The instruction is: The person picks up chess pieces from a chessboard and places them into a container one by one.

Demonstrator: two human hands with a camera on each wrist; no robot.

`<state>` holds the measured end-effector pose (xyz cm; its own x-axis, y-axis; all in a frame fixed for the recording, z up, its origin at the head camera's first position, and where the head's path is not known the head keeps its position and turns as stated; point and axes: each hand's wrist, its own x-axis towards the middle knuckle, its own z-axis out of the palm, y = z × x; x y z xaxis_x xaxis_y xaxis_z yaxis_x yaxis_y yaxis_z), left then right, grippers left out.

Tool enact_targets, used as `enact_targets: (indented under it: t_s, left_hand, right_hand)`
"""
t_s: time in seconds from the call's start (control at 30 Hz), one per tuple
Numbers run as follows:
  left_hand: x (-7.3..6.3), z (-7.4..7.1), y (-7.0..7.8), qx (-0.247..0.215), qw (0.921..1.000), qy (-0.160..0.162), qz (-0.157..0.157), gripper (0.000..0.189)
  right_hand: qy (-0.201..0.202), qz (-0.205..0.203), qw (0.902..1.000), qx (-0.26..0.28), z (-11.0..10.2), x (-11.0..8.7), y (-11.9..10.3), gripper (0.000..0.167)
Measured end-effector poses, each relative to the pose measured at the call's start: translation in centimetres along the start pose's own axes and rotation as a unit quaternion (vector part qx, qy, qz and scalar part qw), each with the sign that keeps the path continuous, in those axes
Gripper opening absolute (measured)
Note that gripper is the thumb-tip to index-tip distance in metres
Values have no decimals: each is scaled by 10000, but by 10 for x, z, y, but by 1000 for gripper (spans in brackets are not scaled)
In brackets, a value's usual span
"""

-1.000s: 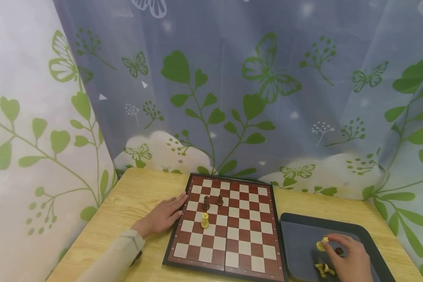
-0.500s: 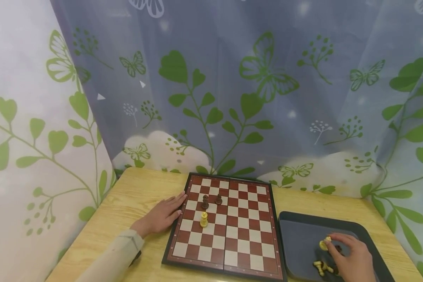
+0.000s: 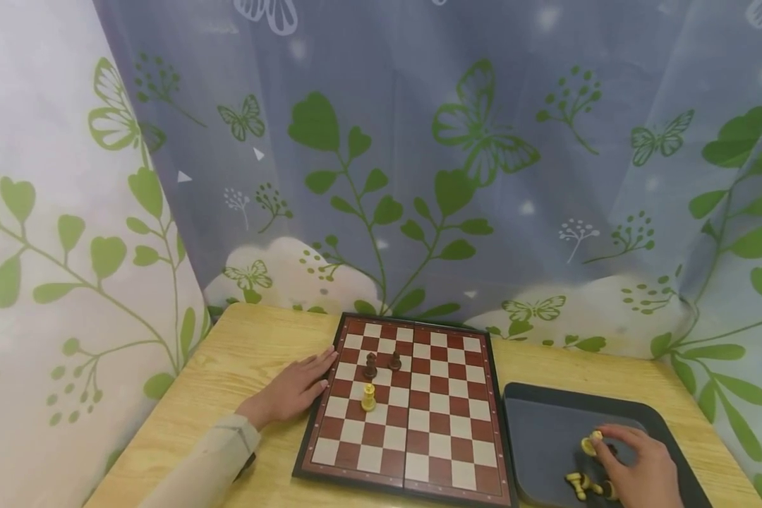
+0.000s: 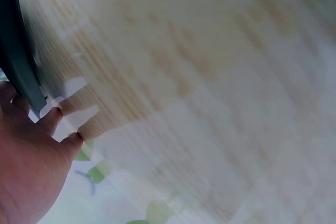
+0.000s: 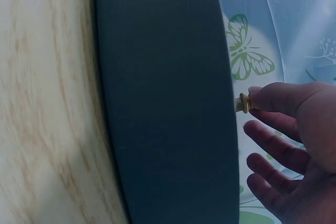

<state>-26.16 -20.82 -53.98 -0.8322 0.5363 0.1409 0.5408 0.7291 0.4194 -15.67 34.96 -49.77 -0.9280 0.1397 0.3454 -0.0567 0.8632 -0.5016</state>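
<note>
A chessboard (image 3: 454, 423) with red and white squares lies on the table. Flat on the tabletop, my left hand (image 3: 288, 388) has straight fingertips at the board's left edge. On the board stand a tall dark chess piece (image 3: 371, 365), a dark pawn (image 3: 394, 361) and a yellow chess piece (image 3: 369, 398). Over the tray (image 3: 546, 423), my right hand (image 3: 644, 466) pinches a small yellow chess piece (image 3: 589, 446) between thumb and forefinger. In the right wrist view this piece (image 5: 242, 103) sticks out past the fingertips, its top hidden by them; the other fingers are loosely bent.
The dark tray sits against the board's right side. Several chess pieces (image 3: 581, 485) lie in it, partly hidden by my right hand. Behind the wooden table (image 3: 273, 331) hangs a patterned blue curtain (image 3: 387, 176).
My right hand has shifted slightly right and toward me over the tray, still pinching the yellow chess piece. My left hand and the pieces on the board have stayed put.
</note>
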Motion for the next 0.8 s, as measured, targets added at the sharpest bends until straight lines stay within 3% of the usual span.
enact_targets:
  t_s: [0.43, 0.8]
  left_hand:
    - [-1, 2, 0, -19, 10000, 17, 10, 55]
    - [-1, 0, 0, -66, 9996, 221, 148, 55]
  right_hand:
    - [-130, 3, 9999, 3, 1, -1, 7, 17]
    - [-165, 71, 9998, 14, -1, 1, -4, 19]
